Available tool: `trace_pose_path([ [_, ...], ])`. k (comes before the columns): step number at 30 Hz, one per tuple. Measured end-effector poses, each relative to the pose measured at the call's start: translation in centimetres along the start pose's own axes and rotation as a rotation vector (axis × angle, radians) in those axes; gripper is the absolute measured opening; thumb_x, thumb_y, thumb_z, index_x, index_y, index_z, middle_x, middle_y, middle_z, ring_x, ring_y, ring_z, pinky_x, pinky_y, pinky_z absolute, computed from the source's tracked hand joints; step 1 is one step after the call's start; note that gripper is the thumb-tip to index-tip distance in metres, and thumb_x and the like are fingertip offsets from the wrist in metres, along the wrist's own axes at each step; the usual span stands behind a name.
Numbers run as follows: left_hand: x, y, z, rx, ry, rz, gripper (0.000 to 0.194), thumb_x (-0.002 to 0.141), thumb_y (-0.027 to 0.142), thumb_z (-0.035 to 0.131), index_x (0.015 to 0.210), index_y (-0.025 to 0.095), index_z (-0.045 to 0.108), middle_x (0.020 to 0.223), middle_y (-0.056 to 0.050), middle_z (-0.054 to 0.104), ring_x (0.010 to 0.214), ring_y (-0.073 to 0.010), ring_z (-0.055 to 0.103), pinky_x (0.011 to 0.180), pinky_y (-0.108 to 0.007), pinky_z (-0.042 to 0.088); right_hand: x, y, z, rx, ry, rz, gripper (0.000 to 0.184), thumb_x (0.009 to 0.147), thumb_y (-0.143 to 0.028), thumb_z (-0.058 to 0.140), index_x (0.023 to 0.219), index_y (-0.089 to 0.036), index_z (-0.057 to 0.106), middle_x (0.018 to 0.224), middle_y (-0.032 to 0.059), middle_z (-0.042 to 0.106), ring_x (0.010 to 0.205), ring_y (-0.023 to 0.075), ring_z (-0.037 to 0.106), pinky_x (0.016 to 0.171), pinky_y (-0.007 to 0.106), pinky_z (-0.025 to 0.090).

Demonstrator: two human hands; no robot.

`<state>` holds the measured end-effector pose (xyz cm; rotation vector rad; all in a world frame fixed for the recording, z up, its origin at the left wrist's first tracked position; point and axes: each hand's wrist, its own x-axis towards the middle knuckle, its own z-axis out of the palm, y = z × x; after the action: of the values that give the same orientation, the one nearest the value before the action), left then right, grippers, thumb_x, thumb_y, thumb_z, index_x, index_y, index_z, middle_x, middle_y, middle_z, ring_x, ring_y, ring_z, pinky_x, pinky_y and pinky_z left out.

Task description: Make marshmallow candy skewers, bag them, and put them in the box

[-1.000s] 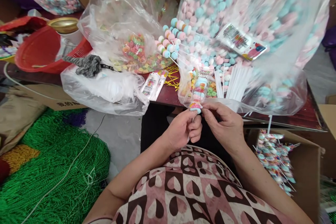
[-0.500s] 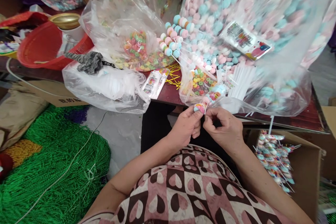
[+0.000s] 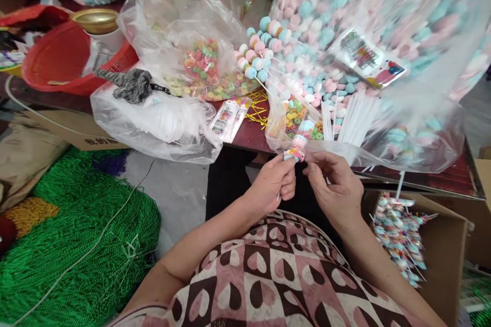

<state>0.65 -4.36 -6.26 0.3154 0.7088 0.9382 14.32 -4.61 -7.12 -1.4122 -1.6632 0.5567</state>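
My left hand [image 3: 274, 182] is closed around the lower end of a marshmallow skewer [image 3: 300, 139] in a clear printed sleeve. The skewer tilts up and away, with pink, white and blue pieces showing; its pale stick pokes out below my fist. Just to the right, my right hand [image 3: 336, 184] is held with curled fingers, thumb and forefinger slightly apart near the sleeve's lower end. I see nothing between them. Behind the skewer lie colourful gummy rings [image 3: 293, 117] in a clear bag, and white sticks [image 3: 356, 117] stand to the right.
Unwrapped marshmallow skewers [image 3: 261, 48] rest by a big bag of marshmallows [image 3: 333, 0]. Printed sleeves [image 3: 230, 117] and gold ties [image 3: 258, 107] lie on the table. At lower right, a cardboard box [image 3: 445, 250] holds wrapped skewers. A red basket [image 3: 49, 61] stands left, above green cords [image 3: 95, 235].
My right hand has drawn back slightly to the right from the sleeve, its pinch loosening. The skewer in my left hand has swung more upright, and its stick now shows below the fist.
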Motion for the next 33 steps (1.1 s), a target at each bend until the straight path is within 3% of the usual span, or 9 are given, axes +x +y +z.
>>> trace_pose_path([
  [3, 0.0, -0.2, 0.1, 0.020, -0.008, 0.006, 0.033, 0.077, 0.041, 0.072, 0.084, 0.021, 0.046, 0.048, 0.013, 0.035, 0.033, -0.0034, 0.026, 0.033, -0.015, 0.022, 0.4, -0.2, -0.1, -0.168, 0.001, -0.178, 0.010, 0.088, -0.021, 0.059, 0.097, -0.022, 0.065, 0.086, 0.0044, 0.072, 0.068, 0.0160, 0.066, 0.065, 0.030, 0.055],
  [6, 0.0, -0.3, 0.1, 0.051, -0.006, 0.017, 0.032, 0.078, 0.042, 0.071, 0.087, 0.021, 0.048, 0.048, 0.013, 0.035, 0.034, -0.0035, 0.027, 0.034, -0.015, 0.023, 0.9, -0.3, -0.2, -0.251, 0.010, -0.257, 0.010, 0.090, -0.018, 0.057, 0.093, -0.022, 0.066, 0.085, 0.0046, 0.073, 0.070, 0.0166, 0.067, 0.065, 0.029, 0.054],
  [18, 0.1, -1.0, -0.4, 0.210, 0.061, 0.109, 0.032, 0.082, 0.045, 0.066, 0.100, 0.021, 0.053, 0.050, 0.012, 0.034, 0.036, -0.0039, 0.026, 0.035, -0.015, 0.023, 1.5, -0.1, -0.2, -0.344, -0.021, -0.333, 0.014, 0.089, -0.018, 0.055, 0.092, -0.022, 0.068, 0.088, 0.0061, 0.075, 0.073, 0.0184, 0.070, 0.066, 0.030, 0.053],
  [24, -0.2, -0.6, 0.1, 0.252, 0.117, 0.101, 0.031, 0.082, 0.043, 0.065, 0.101, 0.021, 0.056, 0.047, 0.013, 0.032, 0.035, -0.0042, 0.025, 0.035, -0.015, 0.023, 1.9, 0.0, -0.2, -0.386, -0.037, -0.333, 0.013, 0.084, -0.016, 0.055, 0.083, -0.024, 0.065, 0.074, 0.0033, 0.072, 0.066, 0.0179, 0.067, 0.059, 0.029, 0.049],
  [30, 0.1, -0.8, -0.2, 0.290, 0.158, 0.138, 0.044, 0.083, 0.041, 0.064, 0.121, 0.021, 0.057, 0.045, 0.013, 0.034, 0.034, -0.0045, 0.027, 0.036, -0.016, 0.024, 1.3, 0.2, 0.2, -0.451, -0.044, -0.397, 0.011, 0.080, -0.015, 0.054, 0.076, -0.023, 0.060, 0.064, 0.0007, 0.066, 0.055, 0.0154, 0.060, 0.054, 0.027, 0.045],
  [33, 0.5, -0.9, -0.5, 0.225, 0.153, 0.113, 0.037, 0.082, 0.039, 0.065, 0.114, 0.021, 0.059, 0.045, 0.013, 0.034, 0.033, -0.0047, 0.026, 0.035, -0.016, 0.023, 0.9, 0.5, 0.4, -0.436, -0.035, -0.419, 0.012, 0.080, -0.013, 0.054, 0.075, -0.022, 0.060, 0.061, 0.0003, 0.064, 0.052, 0.0142, 0.058, 0.053, 0.026, 0.045],
])
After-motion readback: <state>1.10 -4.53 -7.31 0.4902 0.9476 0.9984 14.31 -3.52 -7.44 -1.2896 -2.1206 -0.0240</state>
